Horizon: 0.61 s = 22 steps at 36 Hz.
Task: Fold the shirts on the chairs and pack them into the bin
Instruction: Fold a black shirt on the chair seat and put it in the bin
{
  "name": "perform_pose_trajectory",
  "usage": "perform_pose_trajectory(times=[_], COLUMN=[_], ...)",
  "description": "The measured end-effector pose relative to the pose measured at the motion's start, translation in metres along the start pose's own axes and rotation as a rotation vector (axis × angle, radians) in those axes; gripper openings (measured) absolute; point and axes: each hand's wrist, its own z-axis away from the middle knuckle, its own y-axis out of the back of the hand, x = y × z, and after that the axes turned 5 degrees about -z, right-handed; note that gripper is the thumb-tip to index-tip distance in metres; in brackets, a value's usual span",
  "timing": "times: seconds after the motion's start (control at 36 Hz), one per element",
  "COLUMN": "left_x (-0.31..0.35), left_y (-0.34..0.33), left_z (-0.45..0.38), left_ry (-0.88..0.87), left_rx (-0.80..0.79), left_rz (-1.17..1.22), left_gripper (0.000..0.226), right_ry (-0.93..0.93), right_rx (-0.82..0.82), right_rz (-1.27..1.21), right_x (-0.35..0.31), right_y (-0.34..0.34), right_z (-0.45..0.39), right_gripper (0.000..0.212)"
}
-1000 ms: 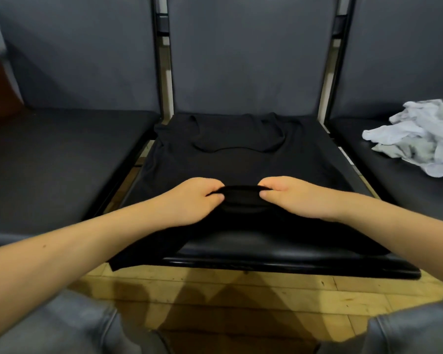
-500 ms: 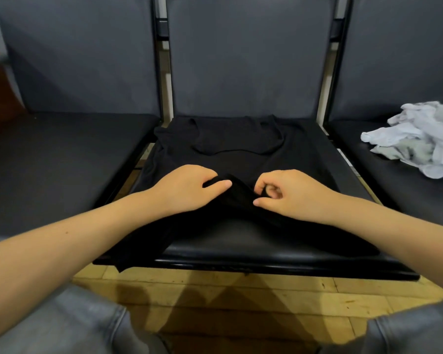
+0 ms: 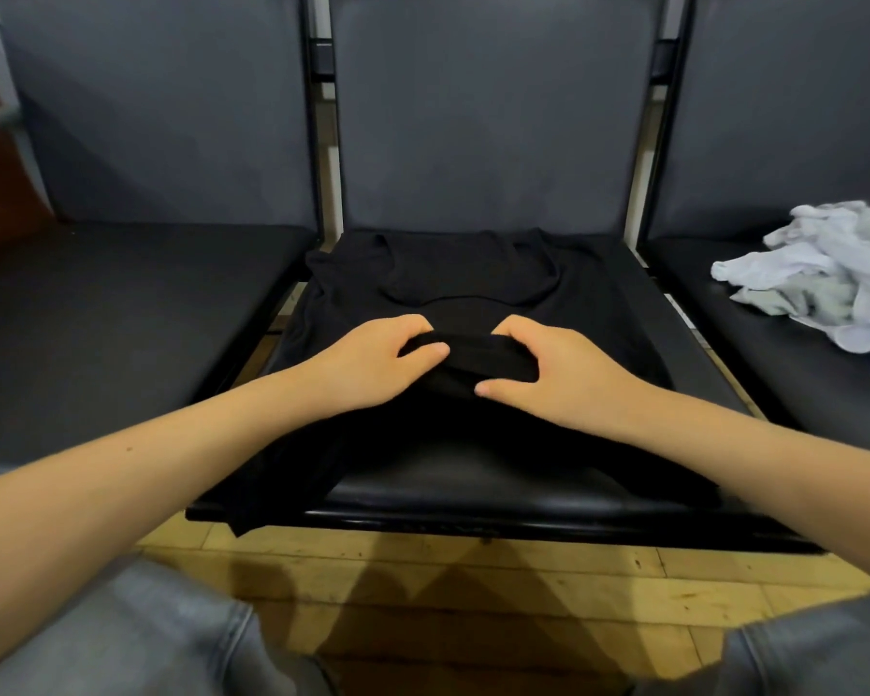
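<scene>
The black shirt [image 3: 453, 288] lay spread on the seat of the middle chair [image 3: 473, 499], collar toward the backrest, with its lower part gathered toward the middle and one corner hanging over the seat's front edge at the left. The left hand [image 3: 372, 364] and right hand [image 3: 563, 369] sat close together on a raised fold of the fabric at mid-seat. Each hand pinched that fold: fingers curled over its far side, thumb pressed against the near side. The two thumbs were near each other but apart.

A crumpled pile of white and pale grey shirts [image 3: 834, 278] rested on the seat of the right chair [image 3: 774, 374], well apart from both hands and untouched. No bin was in view.

Judgement: the step in hand was the folding of the black shirt, specifically bringing its hem end up over the body. The task stood at an early stage, with one garment part-folded and the pale pile not yet begun. The next move would call for carrying the pinched fold toward the collar, laying it flat, and pulling in the hanging left corner so the edges square up.
</scene>
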Motion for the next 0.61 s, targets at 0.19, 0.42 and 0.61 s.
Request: perform_pose_trajectory(times=[0.19,0.42,0.61], left_x=[-0.012,-0.027,-0.040], left_y=[0.002,0.010,0.035], left_z=[-0.003,-0.012,-0.011], left_ry=[-0.101,-0.120,-0.035], left_rx=[-0.011,0.115,0.227], left_rz=[-0.143,-0.280,-0.449], left_gripper=[0.029,0.009,0.021], right_ry=[0.097,0.039,-0.108], right_rx=[0.061,0.100,0.196], right_rz=[0.027,0.245,0.429], right_x=[0.021,0.036,0.049], right_y=[0.013,0.036,0.062], right_z=[-0.007,-0.010,-0.012], right_gripper=[0.011,0.015,0.027])
